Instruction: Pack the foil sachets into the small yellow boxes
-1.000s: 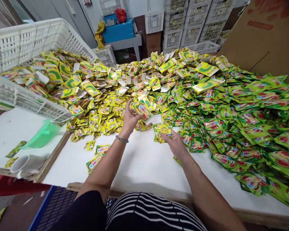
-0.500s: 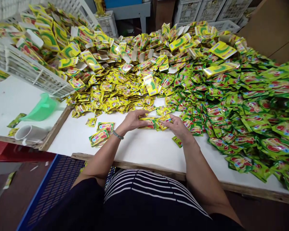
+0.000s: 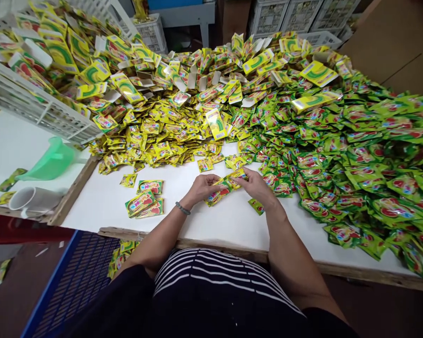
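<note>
The left forearm (image 3: 158, 239) slants from near left toward the far right; the right forearm (image 3: 292, 249) slants from near right toward the far left. The left wrist (image 3: 188, 203) is lower left of its hand. The left hand (image 3: 200, 189) is bent in a grip, thumb pointing right. The right hand (image 3: 257, 187) pinches, fingertips directed left. The hands are near each other, apart.
</note>
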`<act>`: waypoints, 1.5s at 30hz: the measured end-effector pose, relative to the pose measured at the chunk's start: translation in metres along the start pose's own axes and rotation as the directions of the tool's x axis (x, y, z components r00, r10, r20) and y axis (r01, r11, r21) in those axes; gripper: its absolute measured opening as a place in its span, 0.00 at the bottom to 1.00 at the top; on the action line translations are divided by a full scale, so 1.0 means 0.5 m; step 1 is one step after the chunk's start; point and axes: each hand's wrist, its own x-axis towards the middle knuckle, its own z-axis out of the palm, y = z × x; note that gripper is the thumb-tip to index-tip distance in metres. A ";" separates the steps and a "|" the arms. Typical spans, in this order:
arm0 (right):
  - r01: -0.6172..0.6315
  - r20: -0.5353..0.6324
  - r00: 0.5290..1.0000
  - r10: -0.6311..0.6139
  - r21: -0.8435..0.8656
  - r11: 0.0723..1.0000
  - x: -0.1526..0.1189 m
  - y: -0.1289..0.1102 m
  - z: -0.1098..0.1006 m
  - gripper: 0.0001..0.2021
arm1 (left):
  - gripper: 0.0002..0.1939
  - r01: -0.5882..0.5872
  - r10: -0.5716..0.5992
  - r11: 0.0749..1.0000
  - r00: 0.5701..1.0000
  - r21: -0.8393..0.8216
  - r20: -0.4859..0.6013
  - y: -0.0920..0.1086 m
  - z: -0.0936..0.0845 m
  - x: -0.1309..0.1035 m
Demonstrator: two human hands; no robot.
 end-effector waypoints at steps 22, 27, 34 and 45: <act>0.185 -0.189 0.957 -0.221 -0.193 0.964 0.001 0.009 0.045 0.14 | 0.25 0.123 -0.116 0.952 0.992 -0.280 0.039 -0.009 -0.002 0.007; 0.041 -0.192 0.980 -0.050 -0.050 0.998 -0.003 -0.001 0.058 0.16 | 0.24 0.142 -0.134 0.929 0.990 -0.342 0.046 -0.018 -0.004 0.006; -0.041 -0.081 0.995 0.060 0.213 0.976 -0.001 0.027 0.039 0.22 | 0.24 0.128 -0.115 0.923 0.992 -0.362 0.059 -0.012 -0.006 0.004; 0.127 -0.238 0.962 -0.131 -0.029 0.991 0.001 0.005 0.039 0.12 | 0.32 0.307 -0.191 0.900 0.915 -0.309 0.355 0.002 -0.003 -0.013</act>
